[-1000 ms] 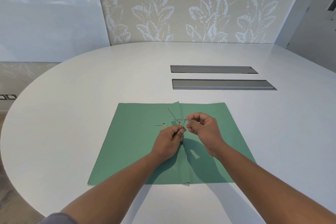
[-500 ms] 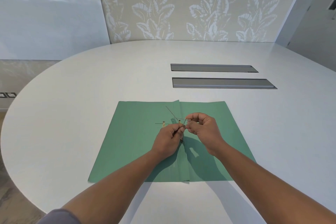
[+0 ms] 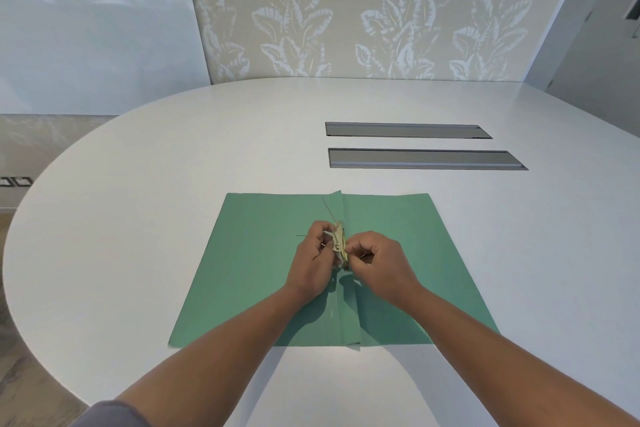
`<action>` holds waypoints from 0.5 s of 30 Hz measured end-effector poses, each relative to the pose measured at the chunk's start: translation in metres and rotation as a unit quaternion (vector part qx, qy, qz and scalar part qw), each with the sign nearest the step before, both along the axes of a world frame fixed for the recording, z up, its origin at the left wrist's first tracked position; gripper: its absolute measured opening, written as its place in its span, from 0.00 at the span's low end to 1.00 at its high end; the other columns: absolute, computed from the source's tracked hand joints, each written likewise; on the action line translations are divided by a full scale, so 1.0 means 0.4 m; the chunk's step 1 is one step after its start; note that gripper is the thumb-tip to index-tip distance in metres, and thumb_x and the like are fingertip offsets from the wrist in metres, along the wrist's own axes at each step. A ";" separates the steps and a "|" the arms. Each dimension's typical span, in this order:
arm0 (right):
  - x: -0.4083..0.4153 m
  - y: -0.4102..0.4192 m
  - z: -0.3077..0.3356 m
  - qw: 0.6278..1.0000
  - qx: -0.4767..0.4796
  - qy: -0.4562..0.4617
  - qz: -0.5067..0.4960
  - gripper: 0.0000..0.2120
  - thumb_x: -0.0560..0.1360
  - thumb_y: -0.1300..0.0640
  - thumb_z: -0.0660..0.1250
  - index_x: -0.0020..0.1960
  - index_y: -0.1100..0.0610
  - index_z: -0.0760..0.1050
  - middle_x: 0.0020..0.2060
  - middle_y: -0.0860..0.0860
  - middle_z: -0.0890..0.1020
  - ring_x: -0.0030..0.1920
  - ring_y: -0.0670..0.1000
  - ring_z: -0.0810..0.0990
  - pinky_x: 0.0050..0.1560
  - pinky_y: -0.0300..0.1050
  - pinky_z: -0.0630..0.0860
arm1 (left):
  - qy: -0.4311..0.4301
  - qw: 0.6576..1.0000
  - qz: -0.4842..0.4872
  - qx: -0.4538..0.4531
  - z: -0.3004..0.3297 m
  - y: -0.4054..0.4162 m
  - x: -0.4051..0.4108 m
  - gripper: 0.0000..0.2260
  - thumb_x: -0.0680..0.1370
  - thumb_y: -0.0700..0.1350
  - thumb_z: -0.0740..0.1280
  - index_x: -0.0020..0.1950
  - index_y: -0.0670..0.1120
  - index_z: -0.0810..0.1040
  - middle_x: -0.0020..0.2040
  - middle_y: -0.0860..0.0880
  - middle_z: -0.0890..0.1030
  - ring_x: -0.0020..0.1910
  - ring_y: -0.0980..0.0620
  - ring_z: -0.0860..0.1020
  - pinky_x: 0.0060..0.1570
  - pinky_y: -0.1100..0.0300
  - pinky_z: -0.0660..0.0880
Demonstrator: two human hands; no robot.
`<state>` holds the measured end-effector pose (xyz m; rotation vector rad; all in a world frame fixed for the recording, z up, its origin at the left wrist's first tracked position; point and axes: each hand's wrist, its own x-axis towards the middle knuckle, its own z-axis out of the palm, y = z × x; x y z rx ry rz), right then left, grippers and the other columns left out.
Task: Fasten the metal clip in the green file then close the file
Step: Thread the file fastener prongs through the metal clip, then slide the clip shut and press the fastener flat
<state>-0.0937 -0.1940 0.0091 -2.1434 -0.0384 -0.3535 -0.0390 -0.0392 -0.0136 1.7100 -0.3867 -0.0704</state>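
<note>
I see the metal clip point(image 3: 338, 243) at the centre fold of the green file point(image 3: 259, 274), a small brass-coloured fastener standing up from the spine crease, with one thin prong point(image 3: 329, 210) slanting up and away toward the far edge. Both of my hands are closed on it: the left hand point(image 3: 313, 265) pinches it from the left with thumb and fingertips, and the right hand point(image 3: 379, 265) is curled into a loose fist, its thumb and forefinger nipping the clip's right side. The part between the fingers is small and partly hidden, so I cannot tell how its pieces sit together.

The file lies open and flat on the bench point(image 3: 138, 218), both covers spread, the spine running away from me. I see no papers in it; only the clip sits inside.

Farther back in the white bench, two long grey recessed slots point(image 3: 408, 130) lie parallel, well apart from the file. Leaf-patterned wallpaper point(image 3: 346, 10) covers the wall beyond.
</note>
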 end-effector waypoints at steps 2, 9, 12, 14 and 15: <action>-0.003 0.000 -0.015 1.000 -0.026 -0.002 0.009 0.08 0.71 0.67 0.70 0.45 0.56 0.84 0.43 0.50 0.86 0.41 0.48 0.84 0.45 0.46 0.82 | 0.024 1.000 0.006 -0.005 0.001 -0.002 -0.002 0.15 0.79 0.31 0.56 0.50 0.47 0.78 0.34 0.49 0.79 0.31 0.53 0.75 0.34 0.59 0.73; -0.007 -0.001 -0.045 0.996 0.039 0.071 -0.025 0.05 0.75 0.61 0.69 0.47 0.53 0.82 0.26 0.43 0.80 0.24 0.43 0.71 0.28 0.36 0.70 | 0.023 0.998 0.046 0.032 0.012 -0.004 -0.001 0.15 0.79 0.31 0.59 0.49 0.41 0.85 0.46 0.46 0.84 0.45 0.52 0.80 0.47 0.62 0.75; -0.007 -0.006 -0.048 0.993 0.069 0.091 -0.024 0.03 0.77 0.59 0.70 0.47 0.52 0.82 0.25 0.40 0.80 0.23 0.40 0.72 0.28 0.33 0.68 | -0.017 0.994 0.050 0.091 0.012 -0.004 -0.004 0.14 0.78 0.32 0.61 0.50 0.42 0.86 0.48 0.48 0.82 0.49 0.57 0.79 0.50 0.71 0.72; -0.007 -0.006 -0.043 0.991 0.082 0.101 -0.017 0.02 0.77 0.57 0.72 0.49 0.53 0.83 0.31 0.41 0.85 0.27 0.39 0.78 0.31 0.31 0.71 | -0.049 0.990 0.052 0.123 0.013 -0.004 -0.005 0.14 0.77 0.31 0.62 0.50 0.42 0.86 0.46 0.51 0.79 0.46 0.64 0.76 0.46 0.78 0.67; -0.005 -0.007 -0.041 0.990 0.089 0.108 -0.017 0.03 0.77 0.57 0.72 0.50 0.53 0.83 0.36 0.44 0.87 0.31 0.40 0.81 0.35 0.34 0.74 | -0.061 0.988 0.051 0.135 0.014 -0.003 -0.004 0.13 0.77 0.31 0.62 0.50 0.41 0.86 0.46 0.51 0.76 0.45 0.65 0.74 0.45 0.78 0.66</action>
